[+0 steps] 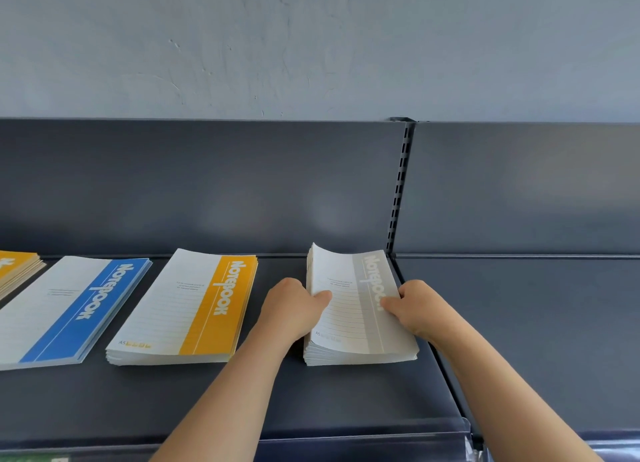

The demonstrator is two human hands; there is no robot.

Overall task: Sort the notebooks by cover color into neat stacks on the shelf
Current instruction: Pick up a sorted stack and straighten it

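Currently between both hands: grey-banded notebook stack, flat on the dark shelf, spines toward the right, top cover curling up at its far left corner.

- Left hand: clasps the stack's left edge, thumb laid over the top cover; the other fingers are hidden against the side.
- Right hand: clasps the right edge over the grey band, thumb on the cover.
- Yellow-banded stack: left of the left hand, apart from the held stack, edges fairly even.
- Blue-banded stack: further left, just beside the yellow one, angled slightly.
- Second yellow stack: furthest left, cut by the frame edge.
- Slotted upright: just behind the held stack's far right corner, dividing the dark back panel.
- Clear strip: along the shelf's front lip, below both forearms.
- Pale wall: above the back panel, scuffed.
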